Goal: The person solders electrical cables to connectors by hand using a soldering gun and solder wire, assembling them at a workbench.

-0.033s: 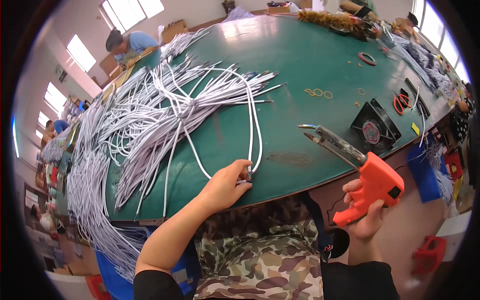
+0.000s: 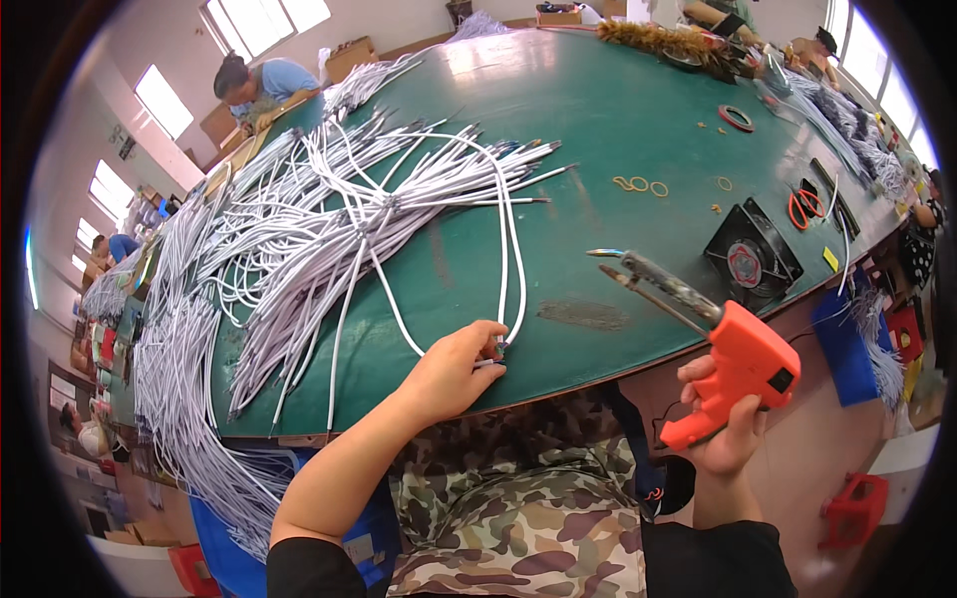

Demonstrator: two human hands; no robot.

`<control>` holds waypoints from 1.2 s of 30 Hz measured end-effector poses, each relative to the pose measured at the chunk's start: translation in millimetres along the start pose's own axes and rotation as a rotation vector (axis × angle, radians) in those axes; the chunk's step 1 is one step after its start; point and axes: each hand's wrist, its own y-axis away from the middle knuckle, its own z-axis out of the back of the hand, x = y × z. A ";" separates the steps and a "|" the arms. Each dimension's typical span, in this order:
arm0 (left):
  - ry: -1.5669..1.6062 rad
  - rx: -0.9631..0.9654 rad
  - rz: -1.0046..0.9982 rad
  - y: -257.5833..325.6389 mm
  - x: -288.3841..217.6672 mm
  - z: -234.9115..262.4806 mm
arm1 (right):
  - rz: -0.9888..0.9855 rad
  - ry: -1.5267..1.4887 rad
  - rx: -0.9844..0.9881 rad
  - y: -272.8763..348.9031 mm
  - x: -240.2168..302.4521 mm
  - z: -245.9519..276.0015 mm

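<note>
My left hand (image 2: 454, 374) rests at the near edge of the green table (image 2: 598, 110), fingers pinched on the two ends of a white cable (image 2: 510, 239) that loops away across the table. My right hand (image 2: 728, 439) is off the table's edge, gripping an orange pistol-shaped soldering gun (image 2: 746, 364). Its metal barrel and tip (image 2: 623, 261) point left over the table, apart from the cable ends. A large heap of white cables (image 2: 299, 229) covers the table's left side.
A black square fan (image 2: 753, 261), orange-handled scissors (image 2: 805, 204), yellow rubber bands (image 2: 640, 184) and a red tape ring (image 2: 736, 117) lie to the right. A person in blue (image 2: 254, 85) works at the far left. A red stool (image 2: 852, 508) stands on the floor.
</note>
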 end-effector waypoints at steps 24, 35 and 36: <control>0.812 -0.275 0.132 -8.1 -1.2 32.3 | -0.038 -0.012 -0.012 -12.7 -2.4 -22.5; -0.016 0.127 -0.094 4.6 -3.5 -1.9 | -0.092 -0.117 0.090 -8.5 -11.4 -20.2; 0.007 0.114 -0.088 4.2 -2.6 -2.2 | -0.098 -0.119 0.087 -8.1 -15.1 -19.9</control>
